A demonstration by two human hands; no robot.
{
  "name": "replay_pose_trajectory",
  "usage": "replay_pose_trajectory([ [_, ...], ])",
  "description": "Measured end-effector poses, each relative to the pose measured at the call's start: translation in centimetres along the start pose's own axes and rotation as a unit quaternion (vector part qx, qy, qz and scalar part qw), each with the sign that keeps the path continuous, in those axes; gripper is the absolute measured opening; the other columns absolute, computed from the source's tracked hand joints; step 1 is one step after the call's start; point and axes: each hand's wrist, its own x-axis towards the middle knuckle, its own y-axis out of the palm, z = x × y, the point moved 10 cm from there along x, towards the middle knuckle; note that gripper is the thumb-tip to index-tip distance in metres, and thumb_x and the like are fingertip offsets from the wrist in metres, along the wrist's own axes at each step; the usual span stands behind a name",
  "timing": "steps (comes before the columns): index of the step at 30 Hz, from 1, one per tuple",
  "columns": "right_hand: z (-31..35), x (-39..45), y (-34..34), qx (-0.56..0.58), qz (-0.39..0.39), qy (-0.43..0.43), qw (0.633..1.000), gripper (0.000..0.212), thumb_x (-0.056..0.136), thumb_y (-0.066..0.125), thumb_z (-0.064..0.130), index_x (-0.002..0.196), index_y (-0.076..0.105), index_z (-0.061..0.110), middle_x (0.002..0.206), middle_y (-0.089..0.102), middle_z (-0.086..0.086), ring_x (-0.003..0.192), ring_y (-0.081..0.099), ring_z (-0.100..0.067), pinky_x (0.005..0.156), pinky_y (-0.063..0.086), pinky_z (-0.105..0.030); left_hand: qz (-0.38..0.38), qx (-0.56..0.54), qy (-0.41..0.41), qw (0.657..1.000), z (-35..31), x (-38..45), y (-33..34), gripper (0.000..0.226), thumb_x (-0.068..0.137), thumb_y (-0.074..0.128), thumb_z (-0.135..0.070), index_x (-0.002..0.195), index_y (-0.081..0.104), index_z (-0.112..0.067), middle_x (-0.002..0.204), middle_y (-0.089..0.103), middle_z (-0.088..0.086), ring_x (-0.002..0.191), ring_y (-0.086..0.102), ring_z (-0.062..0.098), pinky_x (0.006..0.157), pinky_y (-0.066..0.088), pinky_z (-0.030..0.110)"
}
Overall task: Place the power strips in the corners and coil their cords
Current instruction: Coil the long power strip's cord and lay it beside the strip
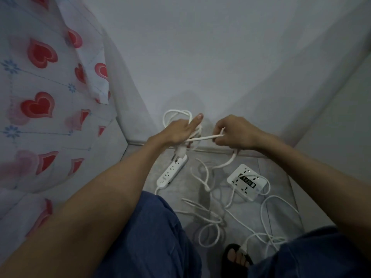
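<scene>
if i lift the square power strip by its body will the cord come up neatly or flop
Probably flop: the square power strip trails a thin white cord lying in loose, crossing loops on the floor. It may snag the other cord. The flat body looks unlikely to roll.

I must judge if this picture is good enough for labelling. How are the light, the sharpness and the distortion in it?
Head view: dim, flat light with a bluish cast and no glare; soft shadows under the cords on the floor. The left hand and right hand look slightly soft, and the curtain at the left edge is smeared. Wide-angle bending curves the wall lines and stretches the forearms.
</scene>
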Motion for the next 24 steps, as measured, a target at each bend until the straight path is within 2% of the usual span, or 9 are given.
replay_pose_trajectory([
  [3, -3.5, 0.6, -1.1, -0.051, -0.04, 0.052, 0.997, 0.002, 0.074, 0.066, 0.022, 0.076, 0.065, 0.022, 0.058, 0.066, 0.001, 0.052, 0.066, -0.019, 0.06, 0.056, -0.032, 0.105, 0.038, 0.0, 0.994, -0.3, -0.9, 1.7, 0.093, 0.079, 0.013, -0.086, 0.066, 0.064, -0.01, 0.07, 0.07, 0.004, 0.065, 0.064, 0.012, 0.069, 0.041, 0.025],
  [6, -5.6, 0.9, -1.7, -0.096, -0.084, 0.073, 0.989, 0.008, 0.074, 0.067, 0.028, 0.074, 0.064, 0.021, 0.064, 0.067, -0.002, 0.059, 0.064, -0.024, 0.068, 0.057, -0.038, 0.165, 0.052, 0.041, 0.984, -1.8, -1.8, 2.1, 0.065, 0.074, 0.055, -0.077, 0.059, 0.057, -0.013, 0.055, 0.06, -0.003, 0.056, 0.055, 0.016, 0.064, 0.042, 0.032],
  [8, -6.7, 1.1, -1.4, -0.048, -0.089, 0.082, 0.991, 0.014, 0.078, 0.069, 0.028, 0.069, 0.064, 0.019, 0.057, 0.068, -0.002, 0.049, 0.064, -0.02, 0.062, 0.059, -0.036, 0.194, -0.044, 0.036, 0.979, -2.6, -2.5, 1.9, 0.056, 0.078, 0.065, -0.064, 0.061, 0.061, -0.011, 0.052, 0.056, 0.003, 0.052, 0.051, 0.02, 0.061, 0.043, 0.034],
  [11, -7.4, 1.6, -0.7, 0.05, -0.091, 0.076, 0.992, 0.022, 0.08, 0.076, 0.03, 0.068, 0.069, 0.013, 0.057, 0.07, -0.006, 0.048, 0.068, -0.018, 0.055, 0.059, -0.031, 0.238, -0.231, 0.015, 0.943, -3.9, -3.0, 1.3, 0.053, 0.086, 0.057, -0.058, 0.063, 0.065, -0.011, 0.045, 0.048, 0.005, 0.04, 0.045, 0.019, 0.047, 0.043, 0.025],
  [14, -7.1, 1.8, 0.6, 0.1, -0.076, 0.054, 0.991, 0.02, 0.08, 0.077, 0.028, 0.068, 0.072, 0.013, 0.065, 0.071, -0.004, 0.056, 0.066, -0.015, 0.062, 0.053, -0.026, 0.244, -0.435, -0.022, 0.867, -4.4, -2.6, 0.5, 0.055, 0.091, 0.048, -0.05, 0.075, 0.062, 0.001, 0.045, 0.049, 0.005, 0.03, 0.04, 0.009, 0.031, 0.033, 0.014],
  [17, -6.3, 1.7, 3.4, 0.057, -0.019, 0.024, 0.998, 0.011, 0.084, 0.072, 0.03, 0.076, 0.073, 0.022, 0.071, 0.064, 0.01, 0.06, 0.054, 0.0, 0.052, 0.037, -0.008, 0.192, -0.601, -0.039, 0.775, -3.8, -1.3, -1.4, 0.052, 0.087, 0.049, -0.044, 0.067, 0.063, 0.003, 0.042, 0.046, 0.005, 0.026, 0.036, 0.007, 0.03, 0.029, 0.011],
  [20, -6.6, 1.9, 6.5, 0.036, 0.042, 0.014, 0.998, 0.014, 0.093, 0.061, 0.022, 0.087, 0.073, 0.016, 0.085, 0.066, 0.006, 0.088, 0.064, -0.015, 0.065, 0.038, -0.014, 0.126, -0.749, -0.045, 0.648, -2.8, -0.1, -3.3, 0.056, 0.087, 0.051, -0.045, 0.066, 0.062, 0.005, 0.043, 0.044, 0.002, 0.026, 0.039, 0.007, 0.03, 0.036, 0.013],
  [22, -6.4, 1.7, 8.3, 0.015, 0.092, 0.006, 0.996, 0.018, 0.096, 0.055, 0.022, 0.091, 0.071, 0.015, 0.09, 0.066, 0.004, 0.092, 0.063, -0.016, 0.075, 0.039, -0.022, 0.054, -0.819, -0.055, 0.568, -1.1, 1.0, -4.1, 0.066, 0.094, 0.043, -0.053, 0.068, 0.062, 0.005, 0.042, 0.046, 0.001, 0.034, 0.046, 0.008, 0.04, 0.045, 0.016],
  [24, -5.6, 1.7, 8.7, 0.02, 0.103, -0.005, 0.994, 0.016, 0.096, 0.053, 0.023, 0.087, 0.065, 0.021, 0.087, 0.066, 0.004, 0.086, 0.061, -0.015, 0.074, 0.041, -0.024, -0.011, -0.827, -0.063, 0.558, 0.7, 1.7, -4.3, 0.072, 0.093, 0.036, -0.064, 0.08, 0.064, 0.001, 0.056, 0.057, 0.007, 0.057, 0.057, 0.016, 0.069, 0.053, 0.032],
])
